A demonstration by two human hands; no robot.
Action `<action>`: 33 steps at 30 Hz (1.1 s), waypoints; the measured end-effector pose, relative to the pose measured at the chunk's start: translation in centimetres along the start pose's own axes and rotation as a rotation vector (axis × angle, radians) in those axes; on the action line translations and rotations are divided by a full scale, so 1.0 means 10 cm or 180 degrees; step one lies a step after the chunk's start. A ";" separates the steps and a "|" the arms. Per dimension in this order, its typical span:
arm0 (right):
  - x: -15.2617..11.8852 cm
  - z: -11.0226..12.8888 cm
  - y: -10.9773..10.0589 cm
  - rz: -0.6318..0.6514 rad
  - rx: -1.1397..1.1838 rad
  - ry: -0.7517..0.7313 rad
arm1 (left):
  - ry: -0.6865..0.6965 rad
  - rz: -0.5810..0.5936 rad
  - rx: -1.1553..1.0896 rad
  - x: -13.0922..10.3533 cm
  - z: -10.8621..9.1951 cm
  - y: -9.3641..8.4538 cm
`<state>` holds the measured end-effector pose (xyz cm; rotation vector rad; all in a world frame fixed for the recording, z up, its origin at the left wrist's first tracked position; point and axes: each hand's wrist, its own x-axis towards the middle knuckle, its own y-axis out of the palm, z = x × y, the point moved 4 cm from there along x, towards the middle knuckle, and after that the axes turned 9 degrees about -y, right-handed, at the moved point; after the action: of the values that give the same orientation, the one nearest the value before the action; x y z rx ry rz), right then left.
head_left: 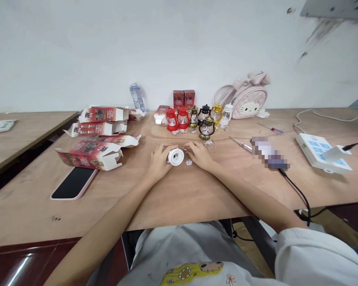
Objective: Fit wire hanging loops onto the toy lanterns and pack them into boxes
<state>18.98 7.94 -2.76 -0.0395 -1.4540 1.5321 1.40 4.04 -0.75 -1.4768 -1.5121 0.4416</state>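
My left hand (pixel 161 161) is wrapped around a small white lantern (pixel 176 157), which lies tipped so its round, open-looking base faces me. Close to its right side, my right hand (pixel 199 154) has its fingers pinched together at a tiny metallic piece too small to make out. Just below those fingertips a little pale tag (pixel 189 162) rests on the table. Beyond my hands stands a bronze-coloured lantern (pixel 207 128), with a thin chain (pixel 210 144) lying in front of it. Behind it is a row of red lanterns (pixel 183 118), a black lantern (pixel 205 113), a gold lantern (pixel 216 113) and a white lantern (pixel 226 114).
Red cardboard boxes (pixel 89 153) are heaped at left, above a phone (pixel 74 183). A water bottle (pixel 137 97) and a pink bag (pixel 250 101) stand by the wall. Screwdrivers (pixel 241 143), a blurred-out phone (pixel 270 153) and a power strip (pixel 319 151) lie at right.
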 end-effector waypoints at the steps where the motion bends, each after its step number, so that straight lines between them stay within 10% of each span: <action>1: 0.02 -0.01 0.02 0.0107 -0.0065 -0.0017 | 0.0006 -0.0004 -0.0005 0.00 0.00 0.00; 22: 0.01 -0.04 0.05 0.0133 -0.0225 -0.0333 | -0.0030 0.0014 -0.0001 0.00 -0.01 0.00; 33: -0.11 0.45 -0.28 -0.1611 0.0458 -0.0612 | -0.0035 -0.0039 0.0101 0.00 0.00 0.00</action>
<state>18.51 3.34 0.07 0.5362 -1.3627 1.2367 1.39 4.05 -0.78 -1.4417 -1.5153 0.4651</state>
